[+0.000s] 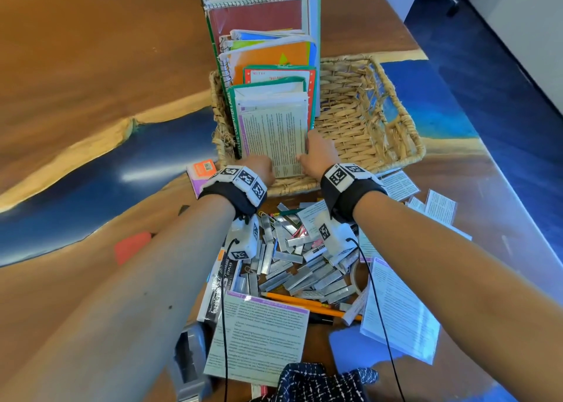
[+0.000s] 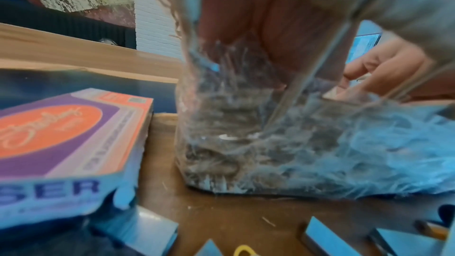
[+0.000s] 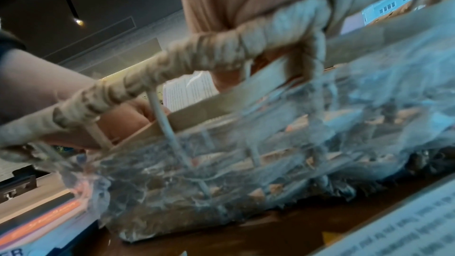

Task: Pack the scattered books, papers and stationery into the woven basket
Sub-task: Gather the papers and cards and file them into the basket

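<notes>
The woven basket [image 1: 396, 97] stands on the table, with notebooks and books [image 1: 265, 57] packed upright in its left part. A stack of printed papers [image 1: 275, 136] leans in front of them at the basket's near wall. My left hand [image 1: 262, 170] grips the stack's lower left edge. My right hand [image 1: 318, 155] holds its right edge, inside the basket. In the left wrist view the basket wall [image 2: 246, 153] fills the frame, with the right hand's fingers [image 2: 384, 71] showing behind it. Over the rim [image 3: 172, 61] in the right wrist view a piece of the papers [image 3: 187, 92] shows.
A heap of staple strips [image 1: 298, 267], pencils [image 1: 304, 302], a tape roll [image 1: 358, 277] and loose printed sheets [image 1: 259, 337] lie near me. More sheets [image 1: 399, 310] lie to the right. An orange-purple eraser box [image 1: 201, 173] sits left of the basket, and a red eraser [image 1: 132, 246] further left.
</notes>
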Demonstrator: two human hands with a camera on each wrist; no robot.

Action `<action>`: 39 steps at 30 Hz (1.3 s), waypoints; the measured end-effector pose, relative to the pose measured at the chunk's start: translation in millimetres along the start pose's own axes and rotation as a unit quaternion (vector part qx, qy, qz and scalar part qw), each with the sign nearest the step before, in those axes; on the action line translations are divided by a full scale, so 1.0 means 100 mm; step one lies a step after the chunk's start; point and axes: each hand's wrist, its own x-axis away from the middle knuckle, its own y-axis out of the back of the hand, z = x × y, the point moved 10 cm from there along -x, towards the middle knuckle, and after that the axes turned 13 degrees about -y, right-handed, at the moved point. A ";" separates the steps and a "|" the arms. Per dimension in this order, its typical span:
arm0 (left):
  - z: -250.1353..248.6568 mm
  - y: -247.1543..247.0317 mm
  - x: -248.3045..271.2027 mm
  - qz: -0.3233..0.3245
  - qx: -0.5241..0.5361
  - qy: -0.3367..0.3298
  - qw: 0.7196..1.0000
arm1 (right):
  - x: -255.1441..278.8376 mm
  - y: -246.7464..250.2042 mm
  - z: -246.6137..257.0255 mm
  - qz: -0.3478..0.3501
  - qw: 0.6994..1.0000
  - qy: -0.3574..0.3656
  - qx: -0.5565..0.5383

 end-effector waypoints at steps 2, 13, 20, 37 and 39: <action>-0.01 -0.02 0.00 0.018 -0.007 -0.006 1.000 | 0.00 -0.03 0.01 0.017 1.000 0.005 0.026; -0.26 0.21 0.18 -0.015 0.006 -0.036 0.999 | 0.21 0.34 -0.11 -0.001 0.999 0.033 0.005; -1.09 0.58 0.55 -0.243 0.085 -0.117 0.959 | 0.39 0.74 -0.43 -0.058 0.995 0.059 -0.047; -1.94 -1.16 0.51 0.104 0.145 -0.121 0.976 | 0.78 0.71 -0.80 0.056 0.979 0.184 0.070; -1.99 -1.21 0.52 0.104 0.139 -0.099 0.980 | 0.80 0.69 -0.83 0.064 0.977 0.187 0.076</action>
